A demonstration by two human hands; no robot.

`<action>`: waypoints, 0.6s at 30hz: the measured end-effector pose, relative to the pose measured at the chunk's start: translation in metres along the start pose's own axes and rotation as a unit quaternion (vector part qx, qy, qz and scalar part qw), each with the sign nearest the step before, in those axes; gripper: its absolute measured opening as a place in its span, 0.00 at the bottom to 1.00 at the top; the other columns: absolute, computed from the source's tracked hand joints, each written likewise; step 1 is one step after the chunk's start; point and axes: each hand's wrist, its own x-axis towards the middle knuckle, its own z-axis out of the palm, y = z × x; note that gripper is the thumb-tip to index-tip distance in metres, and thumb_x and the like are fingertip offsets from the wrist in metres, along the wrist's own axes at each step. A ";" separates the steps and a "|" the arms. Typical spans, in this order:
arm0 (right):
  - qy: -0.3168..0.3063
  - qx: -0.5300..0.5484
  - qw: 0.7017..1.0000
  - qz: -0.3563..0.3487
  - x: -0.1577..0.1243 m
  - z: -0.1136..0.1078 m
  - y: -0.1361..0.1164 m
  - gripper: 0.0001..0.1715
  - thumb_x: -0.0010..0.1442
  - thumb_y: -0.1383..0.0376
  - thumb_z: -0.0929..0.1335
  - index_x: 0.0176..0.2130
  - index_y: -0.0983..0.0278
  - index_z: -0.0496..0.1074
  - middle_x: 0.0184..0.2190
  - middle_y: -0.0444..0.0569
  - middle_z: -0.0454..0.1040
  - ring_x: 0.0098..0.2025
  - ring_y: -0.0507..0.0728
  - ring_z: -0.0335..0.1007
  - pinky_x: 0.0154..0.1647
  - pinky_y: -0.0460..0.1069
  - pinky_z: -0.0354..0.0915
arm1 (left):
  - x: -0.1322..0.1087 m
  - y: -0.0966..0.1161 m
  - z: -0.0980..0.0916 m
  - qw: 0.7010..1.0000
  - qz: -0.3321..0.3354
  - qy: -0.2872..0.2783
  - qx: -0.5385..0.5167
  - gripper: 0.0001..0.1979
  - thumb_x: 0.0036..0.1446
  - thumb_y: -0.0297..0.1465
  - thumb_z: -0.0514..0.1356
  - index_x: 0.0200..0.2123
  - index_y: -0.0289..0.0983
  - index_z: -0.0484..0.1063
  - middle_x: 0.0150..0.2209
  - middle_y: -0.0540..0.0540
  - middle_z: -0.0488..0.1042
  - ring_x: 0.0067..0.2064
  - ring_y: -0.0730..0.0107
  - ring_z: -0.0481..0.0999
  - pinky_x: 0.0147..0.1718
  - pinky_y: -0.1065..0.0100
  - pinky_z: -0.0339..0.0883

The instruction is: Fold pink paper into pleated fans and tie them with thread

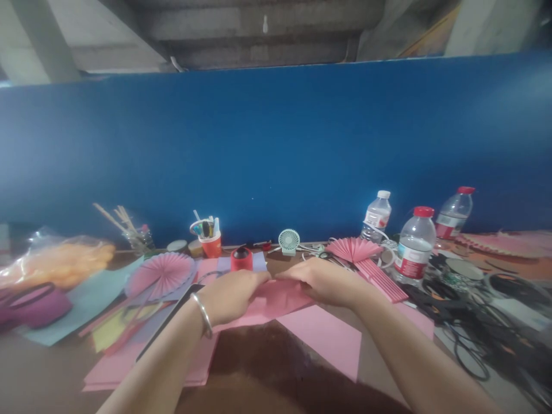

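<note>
My left hand, with a silver bangle at the wrist, grips the left side of a darker pink sheet of paper. On the sheet's right side, my right hand has its fingers curled over the top edge. Both hands are closed, and the fingertips are partly hidden. The sheet is held over the table, with a lighter pink sheet lying flat to its lower right. Just beyond my left hand stands a small red container with a black top.
Pleated paper fans lie to the left and another pink fan to the right. Water bottles stand at the right, beside tangled black cables. Along the blue wall are a cup of tools and a mini fan.
</note>
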 end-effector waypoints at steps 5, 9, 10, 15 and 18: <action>0.009 -0.046 0.998 -0.034 0.003 0.007 0.003 0.27 0.49 0.77 0.58 0.44 0.56 0.69 0.35 0.43 0.74 0.34 0.52 0.68 0.30 0.45 0.56 | 0.001 -0.003 0.000 0.999 0.012 0.000 -0.031 0.27 0.42 0.18 0.48 0.44 0.47 0.66 0.37 0.53 0.74 0.34 0.66 0.72 0.28 0.71 0.57; 0.070 -0.148 0.986 -0.014 0.007 0.022 -0.001 0.10 0.55 0.70 0.61 0.32 0.61 0.71 0.26 0.44 0.73 0.27 0.52 0.66 0.24 0.47 0.49 | 0.005 -0.002 0.003 0.999 0.001 0.018 -0.050 0.23 0.40 0.19 0.48 0.38 0.44 0.70 0.34 0.53 0.75 0.33 0.69 0.72 0.29 0.71 0.57; 0.082 -0.169 0.982 -0.008 0.008 0.025 -0.002 0.09 0.55 0.70 0.61 0.29 0.62 0.70 0.24 0.44 0.72 0.25 0.51 0.65 0.23 0.47 0.47 | 0.006 -0.001 0.004 0.998 0.004 0.019 -0.052 0.19 0.42 0.20 0.48 0.35 0.42 0.70 0.33 0.53 0.75 0.32 0.70 0.71 0.29 0.71 0.57; 0.135 -0.196 0.971 -0.039 0.010 0.031 -0.007 0.11 0.57 0.70 0.61 0.24 0.65 0.65 0.21 0.44 0.68 0.25 0.50 0.61 0.23 0.47 0.46 | 0.009 0.008 0.002 0.999 0.022 0.018 -0.039 0.13 0.53 0.27 0.45 0.25 0.37 0.68 0.25 0.50 0.71 0.25 0.73 0.67 0.23 0.72 0.53; 0.177 -0.197 0.960 -0.096 0.009 0.030 -0.006 0.11 0.58 0.72 0.59 0.27 0.65 0.66 0.24 0.45 0.69 0.28 0.50 0.61 0.25 0.46 0.50 | 0.009 0.010 0.001 0.999 0.019 0.022 -0.038 0.11 0.47 0.23 0.46 0.25 0.37 0.66 0.23 0.51 0.69 0.23 0.73 0.64 0.21 0.72 0.51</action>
